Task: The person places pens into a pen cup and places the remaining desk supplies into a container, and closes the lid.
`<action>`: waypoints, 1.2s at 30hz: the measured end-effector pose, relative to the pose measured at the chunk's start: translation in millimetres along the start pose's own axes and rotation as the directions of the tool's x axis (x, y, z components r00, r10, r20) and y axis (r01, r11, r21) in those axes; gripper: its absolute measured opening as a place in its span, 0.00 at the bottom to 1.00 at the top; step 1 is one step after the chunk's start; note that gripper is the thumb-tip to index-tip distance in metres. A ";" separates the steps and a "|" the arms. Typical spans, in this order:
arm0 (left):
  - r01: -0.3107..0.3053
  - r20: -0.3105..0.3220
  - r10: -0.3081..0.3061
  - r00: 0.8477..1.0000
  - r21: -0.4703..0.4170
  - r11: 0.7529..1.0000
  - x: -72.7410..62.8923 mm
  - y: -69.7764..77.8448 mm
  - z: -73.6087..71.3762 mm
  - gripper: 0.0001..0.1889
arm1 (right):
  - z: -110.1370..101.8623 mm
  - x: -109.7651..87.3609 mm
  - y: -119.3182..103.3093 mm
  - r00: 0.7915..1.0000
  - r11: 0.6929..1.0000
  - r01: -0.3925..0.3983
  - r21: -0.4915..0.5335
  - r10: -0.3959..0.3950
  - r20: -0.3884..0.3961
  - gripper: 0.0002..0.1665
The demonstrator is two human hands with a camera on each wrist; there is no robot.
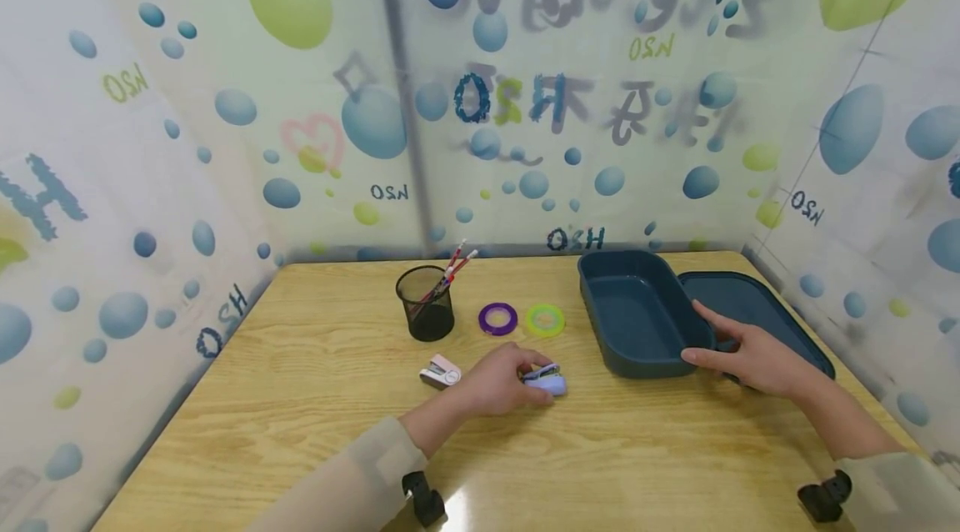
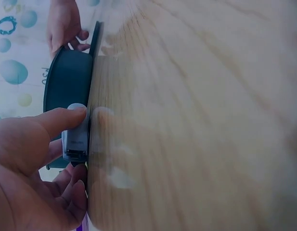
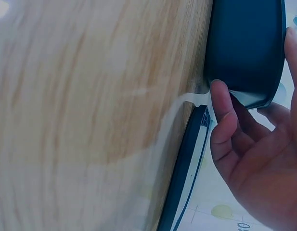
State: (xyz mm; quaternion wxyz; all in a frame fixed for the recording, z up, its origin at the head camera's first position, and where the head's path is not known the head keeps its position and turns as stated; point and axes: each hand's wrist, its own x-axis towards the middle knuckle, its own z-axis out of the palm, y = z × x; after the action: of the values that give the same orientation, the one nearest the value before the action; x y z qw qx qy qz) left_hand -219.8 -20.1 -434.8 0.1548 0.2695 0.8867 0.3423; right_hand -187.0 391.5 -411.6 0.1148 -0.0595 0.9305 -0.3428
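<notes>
My left hand (image 1: 501, 382) pinches a small lavender stapler (image 1: 549, 382) between thumb and fingers, low over the wooden table. In the left wrist view the stapler (image 2: 77, 134) stands on edge beside the tabletop, with the thumb across its upper part. A pink and white stapler (image 1: 441, 372) lies just left of that hand. My right hand (image 1: 757, 357) holds the near right corner of a dark blue open box (image 1: 637, 311), thumb at the rim and fingers along its side. From the right wrist, the fingers (image 3: 223, 98) show curled beneath the box's corner. The box's inside holds nothing visible.
Right of the box lies a matching dark blue lid (image 1: 750, 303), partly behind my right hand. A black mesh pen holder (image 1: 426, 307) with several pencils stands back left. Purple tape (image 1: 498, 307) and yellow-green tape (image 1: 545, 308) lie side by side. Patterned curtains (image 1: 480, 207) surround the table.
</notes>
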 end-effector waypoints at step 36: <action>-0.333 -0.198 0.319 0.927 -0.040 0.942 38.6 55.5 -2.9 0.24 | 1.3 0.0 -0.3 1.000 1.000 -0.006 -0.002 0.006 -0.013 0.61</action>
State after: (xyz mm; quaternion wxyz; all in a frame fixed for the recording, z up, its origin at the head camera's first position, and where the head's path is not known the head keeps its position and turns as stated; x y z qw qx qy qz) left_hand -231.6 35.3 -397.8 0.0207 0.3737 0.8270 0.4196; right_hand -186.7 390.4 -412.3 0.1099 -0.0548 0.9316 -0.3421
